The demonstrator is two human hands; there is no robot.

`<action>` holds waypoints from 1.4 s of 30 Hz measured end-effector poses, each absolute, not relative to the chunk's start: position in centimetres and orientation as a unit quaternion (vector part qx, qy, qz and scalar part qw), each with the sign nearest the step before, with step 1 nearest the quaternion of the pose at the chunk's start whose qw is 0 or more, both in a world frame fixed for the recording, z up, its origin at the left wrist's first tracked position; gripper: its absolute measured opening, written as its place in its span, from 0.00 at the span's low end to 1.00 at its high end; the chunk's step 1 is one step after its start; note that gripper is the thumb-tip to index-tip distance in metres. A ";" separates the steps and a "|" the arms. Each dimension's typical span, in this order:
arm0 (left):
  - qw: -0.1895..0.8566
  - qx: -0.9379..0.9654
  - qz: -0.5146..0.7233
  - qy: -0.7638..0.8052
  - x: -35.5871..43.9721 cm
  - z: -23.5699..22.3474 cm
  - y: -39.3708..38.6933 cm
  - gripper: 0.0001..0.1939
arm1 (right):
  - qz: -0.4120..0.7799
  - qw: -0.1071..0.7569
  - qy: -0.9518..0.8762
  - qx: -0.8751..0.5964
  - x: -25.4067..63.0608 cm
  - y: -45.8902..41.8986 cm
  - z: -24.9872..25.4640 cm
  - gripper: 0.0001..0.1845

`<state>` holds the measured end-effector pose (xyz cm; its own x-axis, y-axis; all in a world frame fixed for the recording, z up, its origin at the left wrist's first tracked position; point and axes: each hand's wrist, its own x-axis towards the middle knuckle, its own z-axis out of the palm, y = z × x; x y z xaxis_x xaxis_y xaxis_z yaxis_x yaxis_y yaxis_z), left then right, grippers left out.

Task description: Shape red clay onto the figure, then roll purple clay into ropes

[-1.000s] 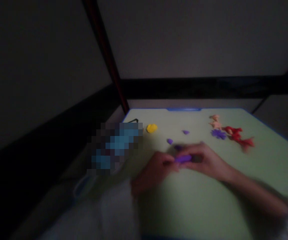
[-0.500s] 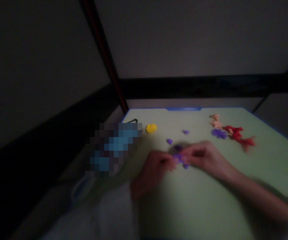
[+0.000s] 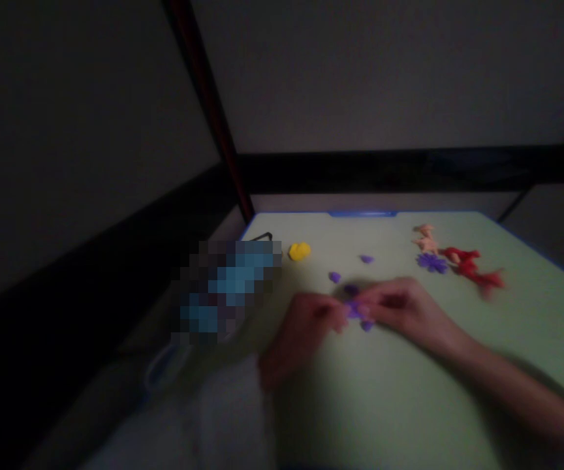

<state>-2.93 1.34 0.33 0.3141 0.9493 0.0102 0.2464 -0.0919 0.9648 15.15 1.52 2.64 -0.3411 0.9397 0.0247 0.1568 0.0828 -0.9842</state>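
Note:
My left hand [image 3: 306, 326] and my right hand [image 3: 404, 303] meet over the pale board [image 3: 350, 405], fingers pinched together. Between their fingertips is a small purple piece of what looks like modelling clay [image 3: 354, 310], partly covered and blurred. Both hands appear to grip it. Just below my right fingertips lies a loose purple lump [image 3: 367, 326]. Beyond the hands are a dark purple lump [image 3: 350, 289] in shadow, a second small lump [image 3: 335, 277] and a third [image 3: 367, 259] farther back.
A yellow lump [image 3: 299, 251] sits at the back left. At the right are a purple flower-like shape [image 3: 432, 263], a peach-coloured shape [image 3: 427, 240] and red shapes [image 3: 467, 264]. A pixelated blue area [image 3: 237, 281] covers something left of the board. A wall stands behind.
The whole view has shifted slightly, so everything appears a little farther right. Both hands keep their pinch on the purple piece, with little visible movement.

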 end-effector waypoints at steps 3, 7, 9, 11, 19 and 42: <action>0.491 0.642 0.365 0.462 -3.0 0.5 1.2 0.12 | 0.520 0.370 -0.635 -0.436 15.2 1.6 2.6 0.05; 0.523 0.615 0.375 0.456 -3.1 0.4 1.3 0.12 | 0.514 0.365 -0.646 -0.431 15.5 1.7 2.5 0.05; 0.532 0.598 0.392 0.453 -3.2 0.3 1.4 0.14 | 0.508 0.369 -0.656 -0.419 15.5 1.7 2.5 0.05; 0.525 0.611 0.381 0.454 -3.1 0.3 1.4 0.16 | 0.497 0.372 -0.671 -0.405 15.4 1.6 2.5 0.06; 0.501 0.658 0.316 0.464 -2.9 0.4 0.9 0.15 | 0.474 0.360 -0.696 -0.402 15.1 1.3 2.3 0.08; 0.560 0.615 0.330 0.447 -2.9 0.3 1.1 0.13 | 0.477 0.361 -0.684 -0.418 15.4 1.6 2.2 0.08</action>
<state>-2.94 1.13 0.25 0.3824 0.9192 -0.0938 0.1795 0.0257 0.9834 15.39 1.59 2.24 -0.3898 0.9160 0.0947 0.2276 0.1955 -0.9539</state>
